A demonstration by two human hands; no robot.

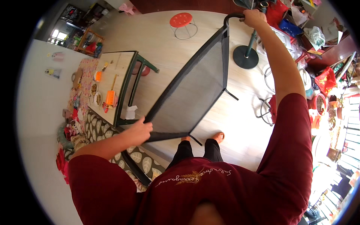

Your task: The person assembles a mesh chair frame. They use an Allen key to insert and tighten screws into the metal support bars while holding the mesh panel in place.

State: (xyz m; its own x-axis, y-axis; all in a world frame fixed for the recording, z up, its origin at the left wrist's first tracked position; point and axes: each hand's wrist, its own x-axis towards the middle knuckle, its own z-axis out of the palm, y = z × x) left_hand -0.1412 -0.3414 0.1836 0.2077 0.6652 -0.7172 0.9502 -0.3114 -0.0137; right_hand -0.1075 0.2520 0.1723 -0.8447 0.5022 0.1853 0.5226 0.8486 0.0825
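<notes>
Gripping a black mesh frame (195, 82) with both hands: wrapping the right hand (255, 18) round the curved bar at its far right end, and closing the left hand (139, 132) on its near left corner, just beside the near right corner of the desk (122, 62). Holding the frame aslant over the pale floor (157, 37), between the right edge of the desk and a dark stand (244, 62) with a round base. Showing two short dark bars at the lower right edge of the frame, one of them near the feet (219, 137). Unable to tell about any contact with the floor. Seeing on the desk two bowls (98, 98) near the left edge, a small orange thing (97, 77) beyond them, and a larger orange thing (110, 97) between them and the right edge. Noticing also a red round stool (181, 19) on the floor beyond the frame, and leaf-patterned cloth (96, 125) beside the near edge of the desk. Wearing a dark red shirt (225, 191).
</notes>
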